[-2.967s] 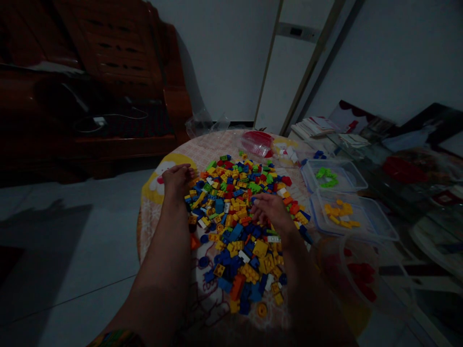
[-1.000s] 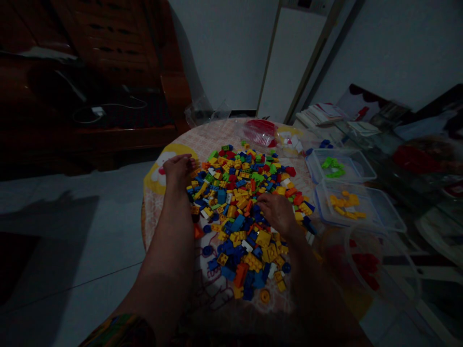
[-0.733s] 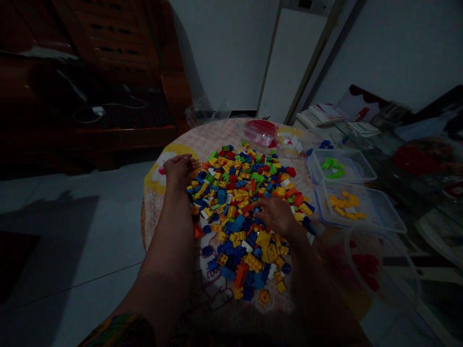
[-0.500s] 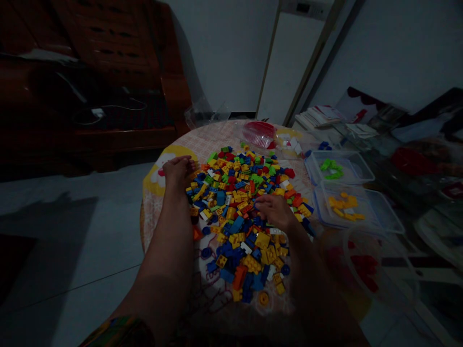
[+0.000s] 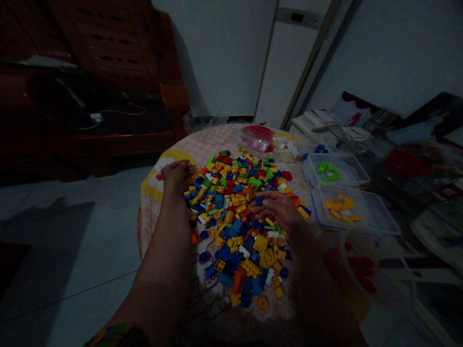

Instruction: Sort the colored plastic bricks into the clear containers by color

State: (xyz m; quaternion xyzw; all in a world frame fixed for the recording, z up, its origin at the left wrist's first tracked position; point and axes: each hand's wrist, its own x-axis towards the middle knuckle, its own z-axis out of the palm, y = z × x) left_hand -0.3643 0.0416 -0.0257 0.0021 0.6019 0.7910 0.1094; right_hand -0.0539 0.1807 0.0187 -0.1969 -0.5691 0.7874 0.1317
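A large heap of mixed toy building bricks [image 5: 235, 226] in yellow, blue, red, green, orange and white spreads over the round table. My right hand [image 5: 278, 207] is above the heap's right-middle part, its thumb and fingers closed on a small blue brick [image 5: 258, 201]. At the heap's left edge my left hand [image 5: 176, 172] rests with fingers loosely stretched toward the bricks, and nothing shows in it.
Right of the heap stand clear boxes, one with green bricks [image 5: 328, 171], another with yellow bricks [image 5: 342, 208]. A round clear tub holds red bricks [image 5: 361, 270]. Behind lie a red plastic container [image 5: 256, 137], white bricks [image 5: 289, 147] and blue bricks [image 5: 320, 149].
My right hand has opened up slightly and lifted a little, with the blue brick now plainer at its fingertips. My left hand stays at the heap's edge. The view has shifted slightly.
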